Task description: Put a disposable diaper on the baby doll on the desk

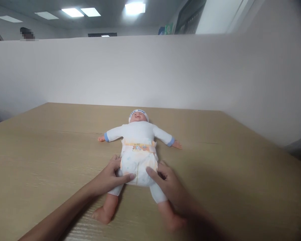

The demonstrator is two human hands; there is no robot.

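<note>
A baby doll (pixel 141 130) in white clothes with blue cuffs and a white headband lies on its back, arms spread, feet towards me. Around its hips is a white diaper (pixel 137 164) with a printed yellow-orange waist strip. My left hand (pixel 115 175) grips the diaper at the leg opening on the left, thumb across the front and the other fingers at the side. On the opposite leg opening, my right hand (pixel 164 175) has its thumb on the diaper's front, with its fingers curled at the side and partly hidden.
The doll lies on a wide light-wood table (pixel 65 144). A pale partition wall (pixel 110 70) rises behind the table and continues along the right. Beyond it, part of a person's head (pixel 27 33) shows at the upper left.
</note>
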